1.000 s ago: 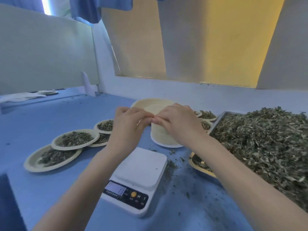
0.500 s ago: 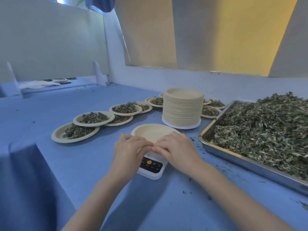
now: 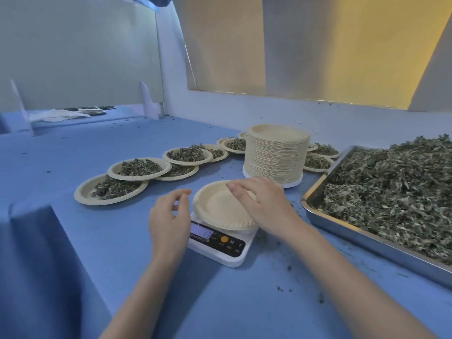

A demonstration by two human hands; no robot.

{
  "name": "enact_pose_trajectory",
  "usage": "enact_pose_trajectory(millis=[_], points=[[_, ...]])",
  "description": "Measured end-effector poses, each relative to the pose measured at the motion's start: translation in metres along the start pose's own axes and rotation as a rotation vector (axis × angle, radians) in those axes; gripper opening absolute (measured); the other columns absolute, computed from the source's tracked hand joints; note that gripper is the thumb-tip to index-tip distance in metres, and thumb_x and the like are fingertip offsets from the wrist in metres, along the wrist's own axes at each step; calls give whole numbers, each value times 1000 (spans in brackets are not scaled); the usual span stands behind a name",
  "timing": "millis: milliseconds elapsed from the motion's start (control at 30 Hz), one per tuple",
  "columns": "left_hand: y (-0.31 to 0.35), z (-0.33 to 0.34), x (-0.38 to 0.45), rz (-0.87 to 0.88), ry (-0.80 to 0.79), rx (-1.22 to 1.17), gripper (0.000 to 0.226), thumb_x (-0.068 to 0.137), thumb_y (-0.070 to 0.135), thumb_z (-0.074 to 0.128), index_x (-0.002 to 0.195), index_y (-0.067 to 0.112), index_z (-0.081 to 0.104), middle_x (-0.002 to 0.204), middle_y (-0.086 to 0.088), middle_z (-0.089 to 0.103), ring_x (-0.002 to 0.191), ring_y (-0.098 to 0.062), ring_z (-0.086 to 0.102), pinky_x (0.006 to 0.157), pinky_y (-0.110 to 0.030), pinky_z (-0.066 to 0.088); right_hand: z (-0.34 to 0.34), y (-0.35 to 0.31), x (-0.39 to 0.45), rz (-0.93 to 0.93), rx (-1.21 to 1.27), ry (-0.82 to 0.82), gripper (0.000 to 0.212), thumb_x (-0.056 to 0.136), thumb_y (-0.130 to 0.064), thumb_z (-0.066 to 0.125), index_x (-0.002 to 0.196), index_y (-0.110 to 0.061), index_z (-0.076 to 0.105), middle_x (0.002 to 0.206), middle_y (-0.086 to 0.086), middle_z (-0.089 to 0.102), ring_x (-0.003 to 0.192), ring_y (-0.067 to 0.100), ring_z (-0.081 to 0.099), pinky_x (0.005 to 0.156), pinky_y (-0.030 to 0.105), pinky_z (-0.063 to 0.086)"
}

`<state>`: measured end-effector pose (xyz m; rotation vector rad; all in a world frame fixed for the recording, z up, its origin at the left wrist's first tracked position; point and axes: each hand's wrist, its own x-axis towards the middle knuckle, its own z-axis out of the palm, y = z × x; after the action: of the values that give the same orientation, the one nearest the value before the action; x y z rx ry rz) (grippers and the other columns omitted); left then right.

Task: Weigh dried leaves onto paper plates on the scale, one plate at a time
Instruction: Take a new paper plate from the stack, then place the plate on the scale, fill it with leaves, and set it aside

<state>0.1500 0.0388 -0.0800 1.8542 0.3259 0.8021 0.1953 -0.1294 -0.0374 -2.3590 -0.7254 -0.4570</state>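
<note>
Hovering right hand over empty plate (left hand beside).

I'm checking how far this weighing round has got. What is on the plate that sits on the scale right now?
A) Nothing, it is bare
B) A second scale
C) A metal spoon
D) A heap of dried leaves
A: the paper plate on the scale shows only its bare cream surface, with the right hand resting over its far rim and no leaves in it.
</note>
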Motion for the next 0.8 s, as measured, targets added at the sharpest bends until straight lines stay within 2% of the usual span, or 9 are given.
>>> enact_pose_trajectory(millis=[67, 100, 200, 267, 367, 500, 600, 800], points=[[-7, -2, 0, -66, 14, -38, 22, 96, 25, 45, 96, 35, 65, 106, 12, 61, 83, 17, 48, 72, -19, 33, 0, 0, 0, 10, 9, 6, 36, 97, -50, 36, 108, -36, 67, 104, -22, 60, 106, 6, 47, 91, 32, 22], [-8, -3, 0, -98, 21, -62, 22, 96, 25, 45, 93, 37, 64, 106, 11, 62, 82, 15, 50, 73, -20, 32, 0, 0, -1, 14, 11, 2, 36, 97, -50, 36, 108, -36, 67, 104, -23, 59, 107, 6, 46, 92, 32, 22], [-11, -8, 3, -152, 40, -115, 23, 96, 26, 44, 88, 38, 61, 106, 6, 64, 88, -4, 55, 80, -25, 34, -1, 1, -4, 13, 8, -17, 34, 97, -49, 37, 106, -34, 67, 101, -25, 57, 108, 6, 48, 102, 38, 27], [-13, -10, 2, -169, 43, -136, 22, 96, 26, 44, 88, 37, 62, 106, 5, 65, 94, -14, 56, 83, -28, 37, -3, 1, -6, 21, 11, -37, 33, 94, -53, 42, 108, -36, 66, 107, -23, 60, 111, 5, 48, 106, 43, 27], [-14, -12, 0, -175, 43, -173, 23, 96, 26, 45, 86, 38, 62, 100, 8, 66, 95, -16, 56, 91, -36, 42, -5, 2, -9, 37, 23, -86, 39, 79, -64, 56, 111, -41, 63, 112, -22, 58, 116, 2, 43, 109, 38, 21], [-15, -14, 0, -196, 30, -203, 23, 96, 26, 44, 87, 34, 64, 92, 17, 63, 96, -17, 56, 93, -39, 42, -7, 2, -11, 7, -60, -205, 51, 64, -69, 67, 110, -47, 60, 120, -25, 50, 124, 1, 33, 108, 32, 13], [-14, -14, -1, -194, 26, -201, 24, 96, 26, 44, 86, 35, 63, 92, 18, 63, 97, -17, 57, 93, -38, 43, -5, 5, -9, 3, -97, -238, 47, 65, -68, 67, 107, -47, 62, 121, -23, 48, 126, 1, 30, 109, 33, 12], [-13, -13, -2, -190, 15, -204, 23, 96, 26, 44, 86, 35, 63, 93, 20, 62, 98, -17, 56, 95, -39, 43, 5, 10, -6, -40, -152, -185, 36, 79, -59, 61, 110, -41, 63, 122, -16, 53, 121, 6, 37, 105, 34, 16]])
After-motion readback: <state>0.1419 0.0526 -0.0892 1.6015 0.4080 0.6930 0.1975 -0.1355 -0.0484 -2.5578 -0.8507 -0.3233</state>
